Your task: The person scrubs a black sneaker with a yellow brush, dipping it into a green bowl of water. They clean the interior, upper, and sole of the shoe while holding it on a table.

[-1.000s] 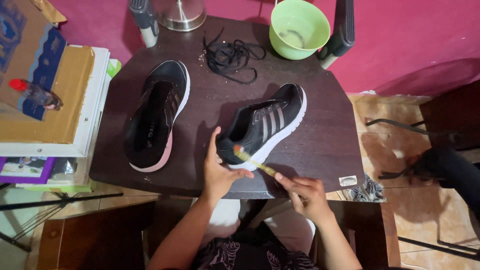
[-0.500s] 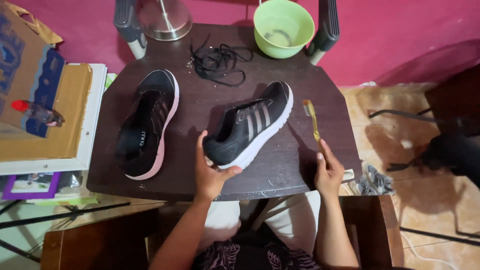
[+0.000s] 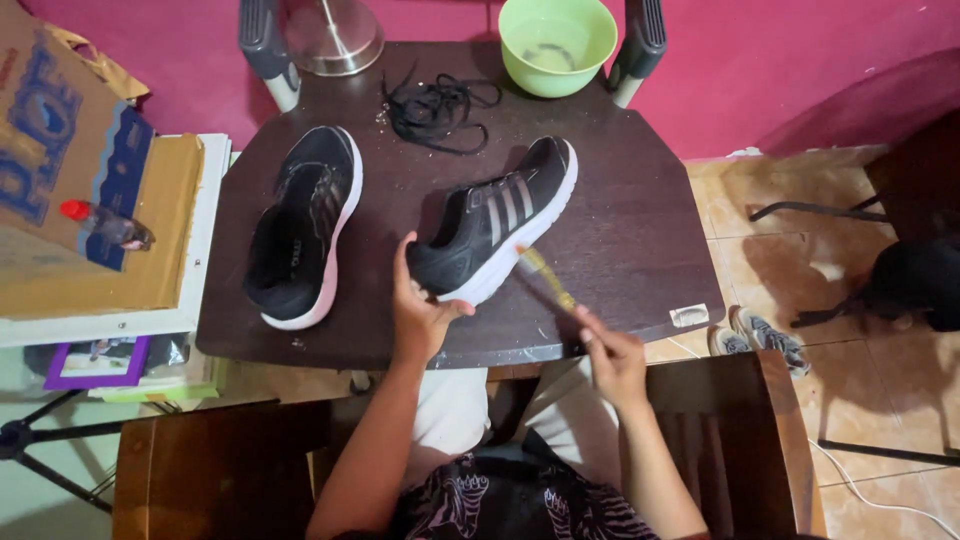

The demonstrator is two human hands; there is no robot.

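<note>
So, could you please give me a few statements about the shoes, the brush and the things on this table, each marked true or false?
1. The left hand holds the heel end of the striped black shoe. True.
2. The right hand holds a yellow-handled brush with its head at that shoe's white sole. True.
3. The other black shoe is still laced. False: the loose black laces lie on the dark table.
4. The green bowl stands between the two shoes. False: it stands at the table's far edge.
</note>
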